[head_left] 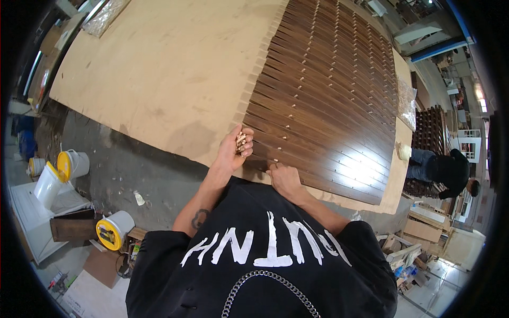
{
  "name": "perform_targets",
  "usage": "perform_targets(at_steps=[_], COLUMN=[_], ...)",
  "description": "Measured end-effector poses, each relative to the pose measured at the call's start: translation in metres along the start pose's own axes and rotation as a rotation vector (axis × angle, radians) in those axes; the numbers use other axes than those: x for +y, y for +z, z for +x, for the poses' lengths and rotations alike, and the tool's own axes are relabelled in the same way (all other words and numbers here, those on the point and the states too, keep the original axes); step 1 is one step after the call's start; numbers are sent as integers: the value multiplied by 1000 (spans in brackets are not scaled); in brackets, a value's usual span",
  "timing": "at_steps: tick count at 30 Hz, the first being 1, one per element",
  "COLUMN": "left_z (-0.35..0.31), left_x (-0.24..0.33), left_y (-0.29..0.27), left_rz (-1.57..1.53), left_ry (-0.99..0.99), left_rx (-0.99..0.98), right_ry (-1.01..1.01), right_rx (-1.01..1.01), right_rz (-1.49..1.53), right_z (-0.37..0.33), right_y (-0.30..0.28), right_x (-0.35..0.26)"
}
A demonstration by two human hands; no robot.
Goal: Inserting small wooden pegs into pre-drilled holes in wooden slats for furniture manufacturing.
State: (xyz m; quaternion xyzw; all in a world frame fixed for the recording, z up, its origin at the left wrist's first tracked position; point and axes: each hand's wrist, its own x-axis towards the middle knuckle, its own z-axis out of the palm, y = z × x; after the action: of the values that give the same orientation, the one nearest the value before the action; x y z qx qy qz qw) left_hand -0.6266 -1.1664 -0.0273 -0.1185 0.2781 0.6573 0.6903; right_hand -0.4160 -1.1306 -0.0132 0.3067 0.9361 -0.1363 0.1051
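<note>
Several small wooden dowels (241, 142) lie in my left hand (228, 152), its fingers curled around them. That hand is over the bare side of the large tan board, beside the ends of the dark brown wooden strips (318, 130). The strips lie side by side, with rows of pale dowels (294, 105) standing up from them. My right hand (285, 178) is at the near left corner of the strips, fingers bent together against the wood. Whatever its fingertips grip is hidden. Just beyond them a single dowel (275, 160) stands in a strip.
The tan board (159, 79) stretches far to the left. Clear plastic bags (406, 106) lie at its edges. White buckets with yellow lids (114, 229) stand on the left. At the right, a person in dark clothes (445, 168) bends near stacked brown strips; scrap wood (424, 228) lies closer.
</note>
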Motion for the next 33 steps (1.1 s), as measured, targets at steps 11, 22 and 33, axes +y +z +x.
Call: perform_targets(at_steps=[11,22,33], left_z=[-1,10,16], left_x=[-2,-18,-100], left_y=[-21,27,96], left_rz=[-59,65,791], left_ry=[-73,-84,26], left_rx=[-30,-30,112], right_ry=[72,105,141], right_rx=[373,544,390], right_rz=[40,198,753], right_z=[38,27,-17], right_y=[3,-1,-58], right_x=[-23,-3,54])
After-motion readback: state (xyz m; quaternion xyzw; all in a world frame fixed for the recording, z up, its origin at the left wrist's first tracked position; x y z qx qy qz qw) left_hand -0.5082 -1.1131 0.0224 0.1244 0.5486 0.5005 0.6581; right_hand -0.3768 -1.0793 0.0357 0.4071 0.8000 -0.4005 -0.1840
